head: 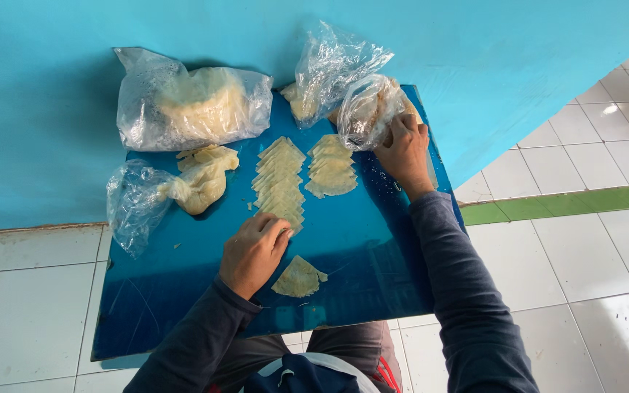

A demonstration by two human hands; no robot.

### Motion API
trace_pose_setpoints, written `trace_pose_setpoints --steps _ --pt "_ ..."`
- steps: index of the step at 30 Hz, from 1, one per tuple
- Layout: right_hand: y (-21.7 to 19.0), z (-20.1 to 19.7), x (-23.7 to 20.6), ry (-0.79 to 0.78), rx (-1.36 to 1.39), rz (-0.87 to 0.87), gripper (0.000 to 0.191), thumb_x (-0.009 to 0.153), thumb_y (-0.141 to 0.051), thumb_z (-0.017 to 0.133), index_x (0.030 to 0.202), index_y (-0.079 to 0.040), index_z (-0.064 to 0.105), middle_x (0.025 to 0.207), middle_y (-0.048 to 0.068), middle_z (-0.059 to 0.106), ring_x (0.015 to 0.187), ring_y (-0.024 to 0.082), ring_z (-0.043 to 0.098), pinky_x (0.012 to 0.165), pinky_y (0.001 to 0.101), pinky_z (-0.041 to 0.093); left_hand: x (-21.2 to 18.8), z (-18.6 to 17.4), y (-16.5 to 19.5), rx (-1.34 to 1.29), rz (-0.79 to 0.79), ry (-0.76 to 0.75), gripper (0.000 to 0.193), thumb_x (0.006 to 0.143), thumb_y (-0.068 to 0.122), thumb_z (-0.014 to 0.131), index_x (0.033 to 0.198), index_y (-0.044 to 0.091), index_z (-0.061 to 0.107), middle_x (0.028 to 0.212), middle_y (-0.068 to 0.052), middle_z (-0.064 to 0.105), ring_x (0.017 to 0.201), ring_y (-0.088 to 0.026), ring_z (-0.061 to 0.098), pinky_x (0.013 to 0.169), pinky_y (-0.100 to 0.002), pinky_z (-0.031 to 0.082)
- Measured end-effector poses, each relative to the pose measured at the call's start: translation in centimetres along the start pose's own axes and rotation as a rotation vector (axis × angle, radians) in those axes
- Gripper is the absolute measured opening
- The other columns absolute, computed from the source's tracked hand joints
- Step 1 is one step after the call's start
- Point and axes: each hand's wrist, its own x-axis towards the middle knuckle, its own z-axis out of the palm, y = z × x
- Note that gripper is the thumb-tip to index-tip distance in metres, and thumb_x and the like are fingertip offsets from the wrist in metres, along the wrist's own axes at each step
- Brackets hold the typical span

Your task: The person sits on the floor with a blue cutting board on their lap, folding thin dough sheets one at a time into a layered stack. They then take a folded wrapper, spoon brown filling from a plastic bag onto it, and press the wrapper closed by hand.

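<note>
Blue board (373, 269) on lap: left hand (252, 253) fingers curled, pressing wafer stack (279, 183) steady; right hand (404, 151) gripping plastic bag (364, 110), drawing more.

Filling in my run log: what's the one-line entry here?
left hand: on wafer row | right hand: gripping plastic bag | surface: blue board

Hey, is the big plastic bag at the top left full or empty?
Full: the big plastic bag bulges with a pale yellow stack of thin wafers, visible through the clear film.
</note>
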Motion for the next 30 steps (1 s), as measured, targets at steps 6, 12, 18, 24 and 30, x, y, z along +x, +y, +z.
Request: trace_pose_setpoints --steps 6,12,18,24,30 --pt "1.1 0.8 0.5 0.070 0.061 -0.139 0.037 0.082 -0.011 0.074 0.114 0.005 0.067 0.111 0.021 0.064 0.105 0.040 0.057 0.099 0.0502 0.041 -0.1 0.2 -0.1 0.029 -0.003 -0.006 0.011 0.094 0.023 0.072 0.097 0.013 0.070 0.094 -0.002 0.070 0.085 -0.022 0.069 0.065 -0.034 0.059" --pt "1.4 1.2 1.0 -0.084 -0.049 -0.064 0.026 0.087 -0.011 0.072 0.107 0.005 0.066 0.103 0.025 0.065 0.111 0.042 0.057 0.106 0.0504 0.042 -0.1 0.6 -0.7 0.027 0.043 0.020 0.012 0.093 0.022 0.073 0.099 0.011 0.069 0.096 -0.003 0.069 0.086 -0.021 0.070 0.067 -0.032 0.060" --pt "1.4 1.2 1.3 -0.070 -0.031 -0.102 0.042 0.079 -0.016 0.079 0.109 0.010 0.064 0.101 0.031 0.064 0.109 0.046 0.054 0.098 0.0535 0.042 -0.3 0.5 -0.9 0.043 0.048 0.020 0.013 0.092 0.022 0.075 0.097 0.011 0.069 0.095 -0.003 0.070 0.084 -0.022 0.069 0.066 -0.033 0.059" --pt "1.0 2.0 1.1 -0.100 -0.108 -0.004 0.043 0.080 -0.014 0.077 0.112 0.010 0.063 0.112 0.032 0.057 0.107 0.047 0.053 0.094 0.0520 0.044 -0.4 0.4 -1.2 0.013 0.050 0.028 0.013 0.092 0.021 0.075 0.097 0.011 0.070 0.094 -0.004 0.070 0.083 -0.021 0.069 0.066 -0.033 0.059" --pt "-0.4 1.8 0.7 -0.062 -0.153 0.040 0.040 0.078 -0.010 0.075 0.115 0.003 0.063 0.119 0.025 0.058 0.111 0.046 0.053 0.095 0.0548 0.043 -0.5 0.4 -1.4 0.010 0.050 0.022 0.013 0.092 0.021 0.075 0.097 0.011 0.070 0.094 -0.004 0.070 0.083 -0.021 0.069 0.066 -0.032 0.059"
